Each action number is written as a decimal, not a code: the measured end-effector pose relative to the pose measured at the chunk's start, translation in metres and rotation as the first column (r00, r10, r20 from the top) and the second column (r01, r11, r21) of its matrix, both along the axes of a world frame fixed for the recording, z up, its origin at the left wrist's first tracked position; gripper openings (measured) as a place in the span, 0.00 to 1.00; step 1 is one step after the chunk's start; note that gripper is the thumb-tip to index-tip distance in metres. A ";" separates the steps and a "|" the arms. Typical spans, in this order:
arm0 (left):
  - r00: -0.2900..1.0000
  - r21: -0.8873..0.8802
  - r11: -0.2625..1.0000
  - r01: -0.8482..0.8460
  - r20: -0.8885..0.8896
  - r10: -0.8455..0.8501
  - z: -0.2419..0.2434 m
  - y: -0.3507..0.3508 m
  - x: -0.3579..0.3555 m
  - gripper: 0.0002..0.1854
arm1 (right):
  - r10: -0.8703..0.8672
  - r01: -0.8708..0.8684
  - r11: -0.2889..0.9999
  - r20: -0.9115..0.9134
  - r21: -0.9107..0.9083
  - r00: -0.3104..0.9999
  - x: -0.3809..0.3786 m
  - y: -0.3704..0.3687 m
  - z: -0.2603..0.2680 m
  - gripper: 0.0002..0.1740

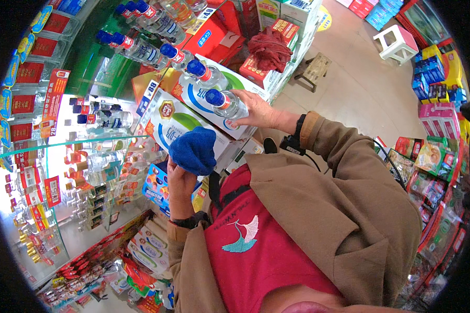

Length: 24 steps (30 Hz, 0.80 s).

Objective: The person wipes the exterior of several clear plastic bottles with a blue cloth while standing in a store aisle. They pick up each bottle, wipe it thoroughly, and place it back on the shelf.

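Observation:
My left hand (180, 182) grips a bunched blue cloth (196, 150) beside a white milk carton (166, 117). My right hand (254, 109) is wrapped around the side of a clear glass bottle (235, 107) with a blue cap and red neck band. That bottle is over the near edge of a second white carton (196, 92); whether its base touches the carton cannot be told. Just beyond it stands a similar blue-capped bottle (211, 76), with another bottle (178, 56) behind. More such bottles (152, 54) are grouped at the upper left.
Glass shelving (102, 143) with many bottles lines the left. A dark red cloth (270, 51) lies on red-and-white boxes. Beyond are a small wooden stool (315, 70) and a white plastic stool (397, 43). Packaged goods (434, 156) stand at the right.

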<state>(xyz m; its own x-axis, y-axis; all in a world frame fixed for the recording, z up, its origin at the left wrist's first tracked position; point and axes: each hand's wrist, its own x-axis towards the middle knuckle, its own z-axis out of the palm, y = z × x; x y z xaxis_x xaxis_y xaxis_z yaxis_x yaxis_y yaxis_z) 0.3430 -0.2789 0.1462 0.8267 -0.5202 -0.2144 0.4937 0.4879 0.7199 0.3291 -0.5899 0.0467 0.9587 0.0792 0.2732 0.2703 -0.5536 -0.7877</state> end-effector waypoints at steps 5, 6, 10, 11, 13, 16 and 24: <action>0.997 0.062 0.996 -0.060 -0.042 0.063 0.001 0.022 -0.016 0.34 | -0.128 0.123 0.990 0.068 0.074 0.989 0.003 0.019 -0.016 0.55; 0.997 0.061 0.996 -0.067 -0.042 0.069 0.002 0.026 -0.017 0.33 | -0.151 0.143 0.986 0.086 0.090 0.985 0.004 0.022 -0.019 0.56; 0.996 0.048 0.997 -0.058 -0.058 0.061 -0.001 0.038 -0.012 0.30 | -0.200 0.184 0.966 0.075 0.183 0.977 0.005 0.031 -0.028 0.56; 0.997 0.054 0.997 -0.052 -0.048 0.055 -0.002 0.042 -0.010 0.29 | -0.218 0.202 0.963 0.077 0.178 0.973 0.005 0.033 -0.029 0.55; 0.999 0.070 0.997 -0.034 -0.008 0.035 -0.005 0.050 -0.007 0.30 | -0.255 0.239 0.950 0.058 0.201 0.965 0.004 0.038 -0.030 0.54; 0.999 0.095 0.995 -0.007 0.052 0.002 -0.006 0.068 -0.002 0.34 | -0.299 0.283 0.920 0.018 0.272 0.954 0.000 0.048 -0.028 0.52; 0.990 0.014 1.000 0.009 0.138 -0.011 0.024 0.079 0.015 0.33 | -0.266 0.262 0.944 -0.009 0.200 0.964 -0.028 0.065 0.021 0.48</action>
<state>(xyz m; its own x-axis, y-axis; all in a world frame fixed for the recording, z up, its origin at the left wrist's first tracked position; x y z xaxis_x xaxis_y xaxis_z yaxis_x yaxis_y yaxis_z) 0.3584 -0.2000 0.1697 0.8438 -0.5262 -0.1058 0.3939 0.4732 0.7880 0.3012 -0.5244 0.0682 0.9328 -0.2333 0.2748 0.1503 -0.4411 -0.8848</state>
